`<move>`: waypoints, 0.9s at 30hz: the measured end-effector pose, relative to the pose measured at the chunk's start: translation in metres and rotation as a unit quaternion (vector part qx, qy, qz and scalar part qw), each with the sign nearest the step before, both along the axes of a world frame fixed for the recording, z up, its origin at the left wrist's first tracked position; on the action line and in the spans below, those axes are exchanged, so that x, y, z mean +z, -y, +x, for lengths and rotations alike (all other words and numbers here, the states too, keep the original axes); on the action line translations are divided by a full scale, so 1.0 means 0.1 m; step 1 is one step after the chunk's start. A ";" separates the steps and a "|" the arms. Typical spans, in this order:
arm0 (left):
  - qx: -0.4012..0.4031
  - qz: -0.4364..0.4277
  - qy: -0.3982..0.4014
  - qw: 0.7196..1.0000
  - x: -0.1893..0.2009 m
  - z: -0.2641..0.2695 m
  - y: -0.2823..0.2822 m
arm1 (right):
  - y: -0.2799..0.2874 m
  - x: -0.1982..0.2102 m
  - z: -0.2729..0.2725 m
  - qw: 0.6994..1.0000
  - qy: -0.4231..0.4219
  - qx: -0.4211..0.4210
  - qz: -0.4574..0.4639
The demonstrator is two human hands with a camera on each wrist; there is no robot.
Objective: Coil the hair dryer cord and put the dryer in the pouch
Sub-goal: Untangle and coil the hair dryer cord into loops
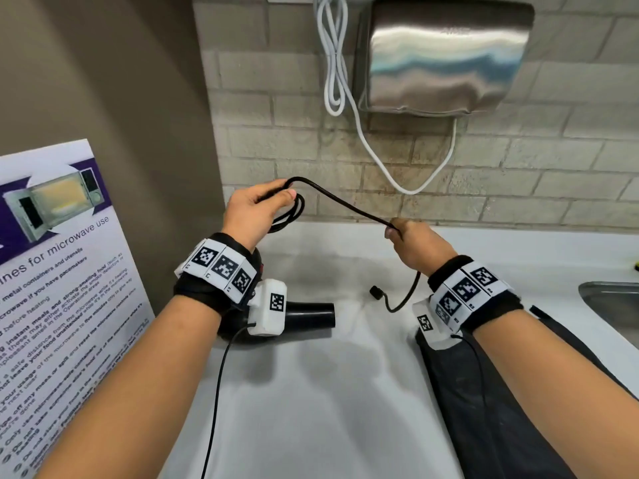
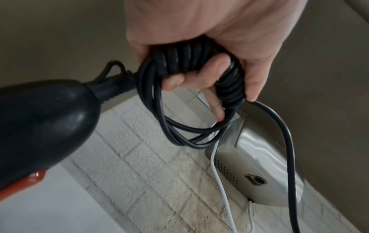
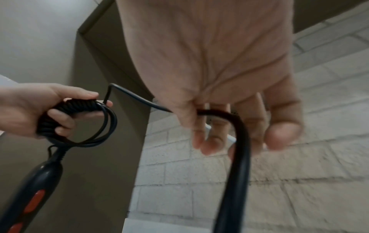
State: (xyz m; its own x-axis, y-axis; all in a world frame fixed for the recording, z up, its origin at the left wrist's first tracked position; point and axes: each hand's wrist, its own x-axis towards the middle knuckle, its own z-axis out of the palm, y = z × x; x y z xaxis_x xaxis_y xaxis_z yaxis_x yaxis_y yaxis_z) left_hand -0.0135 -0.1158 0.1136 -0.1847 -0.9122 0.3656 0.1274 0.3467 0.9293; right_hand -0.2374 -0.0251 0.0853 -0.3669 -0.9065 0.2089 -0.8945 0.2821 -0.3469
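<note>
Both hands' grip [image 1: 257, 205] around cord [image 1: 345, 203]

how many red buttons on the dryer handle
2 on the dryer handle: one red button mid-handle, a second red button below it at the picture's edge. More may be hidden.

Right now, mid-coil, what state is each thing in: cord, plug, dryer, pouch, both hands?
cord: partly coiled, loops in the left hand, rest strung to the right hand.
plug: unplugged, dangling free below the right hand.
hair dryer: out of the pouch, hanging by its cord from the coil.
pouch: lying flat on the counter; opening not visible.
left hand: grips the coil.
right hand: holds the loose cord.
</note>
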 end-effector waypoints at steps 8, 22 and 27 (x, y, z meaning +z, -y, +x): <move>-0.027 0.013 -0.033 0.999 0.03 0.03 -0.04 | -0.08 -0.07 0.07 0.868 0.481 0.108 -0.064; -0.116 0.027 0.008 0.993 -0.02 -0.17 -0.24 | 0.22 -1.14 -0.08 0.965 0.052 0.097 0.239; -0.120 0.043 -0.028 0.991 0.00 -0.16 -0.23 | 0.36 -1.33 -0.13 0.963 -0.036 0.069 0.259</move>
